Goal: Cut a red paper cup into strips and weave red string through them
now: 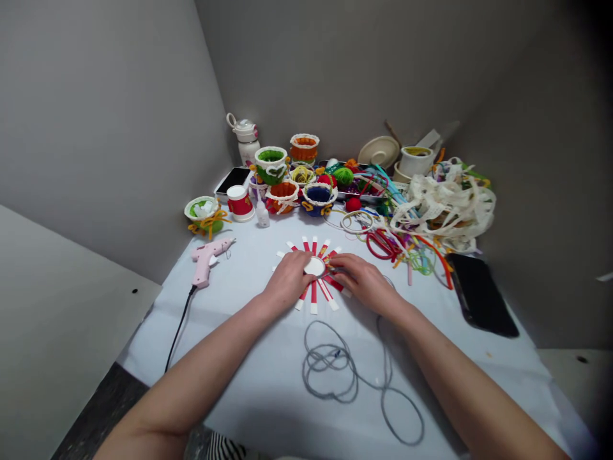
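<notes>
A paper cup (pixel 315 267) cut into strips lies splayed on the table like a flower, its round white base in the middle and its red strips ending in white tips. My left hand (pixel 288 279) grips it from the left, thumb and fingers at the edge of the base. At the base's right edge, the fingers of my right hand (pixel 360 278) are pinched together, seemingly on a grey cord (pixel 330 383). That cord runs from beside my right wrist into loose loops on the near table. My fingers partly hide where the cord meets the strips.
A pink glue gun (pixel 205 260) lies left. Behind stand a red paper cup (pixel 240 203), a small glue bottle (pixel 262 214) and several woven baskets (pixel 271 165). White lace (pixel 443 204), red-handled scissors (pixel 382 245) and a black phone (pixel 481 295) lie right. Grey partitions (pixel 373 70) surround the table.
</notes>
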A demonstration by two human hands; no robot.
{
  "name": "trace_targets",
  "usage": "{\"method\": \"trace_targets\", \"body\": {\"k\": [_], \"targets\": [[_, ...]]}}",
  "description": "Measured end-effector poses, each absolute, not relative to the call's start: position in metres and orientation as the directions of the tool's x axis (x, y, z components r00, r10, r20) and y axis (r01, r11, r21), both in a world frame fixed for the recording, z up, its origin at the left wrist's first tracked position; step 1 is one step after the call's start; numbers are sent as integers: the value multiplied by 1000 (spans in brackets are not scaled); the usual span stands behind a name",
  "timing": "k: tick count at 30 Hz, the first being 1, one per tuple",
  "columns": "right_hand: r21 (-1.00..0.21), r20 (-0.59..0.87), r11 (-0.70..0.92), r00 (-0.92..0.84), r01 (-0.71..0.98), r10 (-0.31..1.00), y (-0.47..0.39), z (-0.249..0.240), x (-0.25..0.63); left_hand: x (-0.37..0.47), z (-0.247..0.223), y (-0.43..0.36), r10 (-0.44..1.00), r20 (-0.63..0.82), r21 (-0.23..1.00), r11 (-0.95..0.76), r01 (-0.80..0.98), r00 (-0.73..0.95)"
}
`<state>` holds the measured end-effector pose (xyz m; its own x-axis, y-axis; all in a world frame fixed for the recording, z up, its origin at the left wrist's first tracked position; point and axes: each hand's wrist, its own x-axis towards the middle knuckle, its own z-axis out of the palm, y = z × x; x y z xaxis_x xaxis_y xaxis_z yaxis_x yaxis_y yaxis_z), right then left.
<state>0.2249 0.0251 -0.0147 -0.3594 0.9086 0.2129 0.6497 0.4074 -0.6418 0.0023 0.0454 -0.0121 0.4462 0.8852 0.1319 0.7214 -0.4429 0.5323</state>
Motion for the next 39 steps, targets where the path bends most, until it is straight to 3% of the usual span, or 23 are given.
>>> {"method": "trace_targets", "body": {"k": [9,15,21,24,29,35,39], "targets": [[-499,255,423,-338,756,906,30,-39,227,0,-5,77,770,66,468,-585,662,635],[-492,266,425,-333,760,904,29,-41,225,13,8,68,797,-39,409,-537,738,602],[-496,315,452,-331,741,889,25,-36,223,23,6,64,836,-5,355,-511,783,548],[-521,299,443,-330,729,895,17,-31,219,20,6,74,748,15,360,-623,694,663],[-635,145,315,-292,705,945,-5,-21,210,7,5,94,568,30,421,-753,505,822],[-515,86,355,-365,780,927,-27,-15,202,-4,-7,98,580,70,563,-694,448,811],[-438,105,375,-368,817,924,-34,-19,198,-5,-11,97,610,49,595,-654,467,791]]}}
